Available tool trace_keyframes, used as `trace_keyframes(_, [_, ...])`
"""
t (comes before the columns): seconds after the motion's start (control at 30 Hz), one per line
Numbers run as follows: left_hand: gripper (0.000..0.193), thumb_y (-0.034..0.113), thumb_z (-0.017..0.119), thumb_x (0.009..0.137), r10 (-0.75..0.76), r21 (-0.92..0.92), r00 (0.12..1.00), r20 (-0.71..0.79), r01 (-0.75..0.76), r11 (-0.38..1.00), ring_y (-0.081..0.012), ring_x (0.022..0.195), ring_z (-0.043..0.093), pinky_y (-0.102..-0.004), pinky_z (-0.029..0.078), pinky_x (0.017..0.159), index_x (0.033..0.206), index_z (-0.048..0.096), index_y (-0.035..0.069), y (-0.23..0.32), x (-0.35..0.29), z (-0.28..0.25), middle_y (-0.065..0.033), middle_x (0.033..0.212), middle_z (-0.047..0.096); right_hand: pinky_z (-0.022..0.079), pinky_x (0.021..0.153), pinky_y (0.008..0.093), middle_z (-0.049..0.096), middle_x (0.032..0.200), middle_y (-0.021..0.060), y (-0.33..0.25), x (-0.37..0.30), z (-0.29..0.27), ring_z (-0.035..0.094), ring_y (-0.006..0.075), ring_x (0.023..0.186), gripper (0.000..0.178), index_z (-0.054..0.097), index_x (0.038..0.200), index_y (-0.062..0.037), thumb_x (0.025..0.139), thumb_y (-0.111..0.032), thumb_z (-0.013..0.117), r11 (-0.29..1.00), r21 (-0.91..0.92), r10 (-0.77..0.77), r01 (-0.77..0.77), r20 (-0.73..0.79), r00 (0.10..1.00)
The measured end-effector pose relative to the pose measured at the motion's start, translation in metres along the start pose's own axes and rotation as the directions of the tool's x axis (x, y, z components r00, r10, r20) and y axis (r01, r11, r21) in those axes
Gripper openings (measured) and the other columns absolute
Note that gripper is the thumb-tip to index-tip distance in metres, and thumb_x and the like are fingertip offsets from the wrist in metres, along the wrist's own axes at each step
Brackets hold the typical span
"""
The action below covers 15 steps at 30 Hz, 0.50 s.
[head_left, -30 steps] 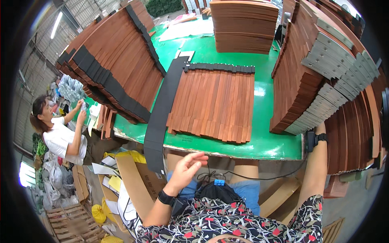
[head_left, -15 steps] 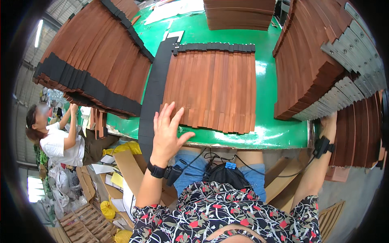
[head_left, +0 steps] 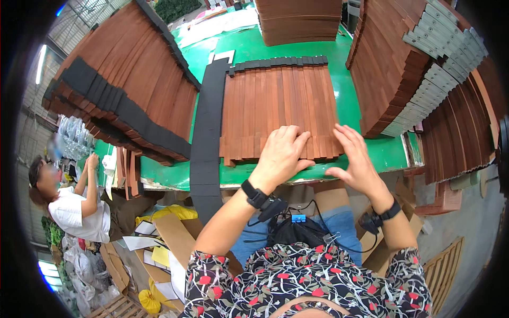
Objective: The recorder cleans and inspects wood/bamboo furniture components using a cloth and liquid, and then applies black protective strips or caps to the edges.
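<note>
A row of reddish-brown wooden strips [head_left: 281, 106] lies side by side on the green tabletop [head_left: 347, 98], with black caps along its far end. My left hand [head_left: 283, 156] rests over the near ends of the strips, fingers stretched out and thumb apart, gripping nothing. Beside the right edge of the row is my right hand [head_left: 360, 164], open, its fingertips close to the outermost strip; whether they touch it I cannot tell. A long black band [head_left: 207, 127] runs along the row's left side and hangs over the table's near edge.
Tall stacks of brown strips stand left [head_left: 132, 79], at the back [head_left: 297, 21] and right [head_left: 384, 63], the right one with grey metal plates [head_left: 424, 95] on its ends. Cardboard [head_left: 172, 233] lies below the table. A person in a white shirt [head_left: 79, 212] works at far left.
My left hand has moved right, from the row's near left corner onto the near ends. My right hand has left the right-hand stack and come to the row's right edge.
</note>
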<state>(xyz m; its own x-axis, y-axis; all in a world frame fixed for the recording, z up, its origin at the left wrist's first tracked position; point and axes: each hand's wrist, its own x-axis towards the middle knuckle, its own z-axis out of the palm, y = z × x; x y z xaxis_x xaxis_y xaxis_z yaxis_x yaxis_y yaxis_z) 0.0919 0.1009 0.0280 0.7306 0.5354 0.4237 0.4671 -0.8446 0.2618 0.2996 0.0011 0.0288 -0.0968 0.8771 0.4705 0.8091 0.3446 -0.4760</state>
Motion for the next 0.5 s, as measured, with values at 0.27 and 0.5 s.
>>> trace_keyframes(0.27, [0.061, 0.028, 0.084, 0.063, -0.04, -0.053, 0.997, -0.07, 0.036, 0.998, -0.0294, 0.106, 0.051, -0.0414, 0.043, 0.092, 0.116, 0.064, 0.007, -0.004, -0.004, 0.01, -0.0104, 0.107, 0.054, 0.039, 0.102, 0.0452, 0.05, 0.126, 0.0144, 0.011, 0.014, 0.027, 0.045, 0.0362, 0.117, 0.071, 0.053, 0.126, -0.0044, 0.062, -0.011, 0.083, 0.994, -0.098, -0.05, 0.058, 0.082, 0.995])
trace_keyframes(0.5, [0.061, 0.028, 0.084, 0.063, -0.041, -0.041, 0.993, -0.115, 0.037, 0.998, -0.0298, 0.104, 0.052, -0.0414, 0.044, 0.089, 0.116, 0.063, 0.008, -0.011, 0.003, 0.011, -0.0097, 0.105, 0.054, 0.038, 0.102, 0.0451, 0.05, 0.128, 0.0155, 0.006, 0.025, 0.033, 0.044, 0.037, 0.119, 0.064, 0.052, 0.127, -0.0062, 0.069, -0.01, 0.079, 0.973, -0.225, -0.05, 0.055, 0.027, 0.998])
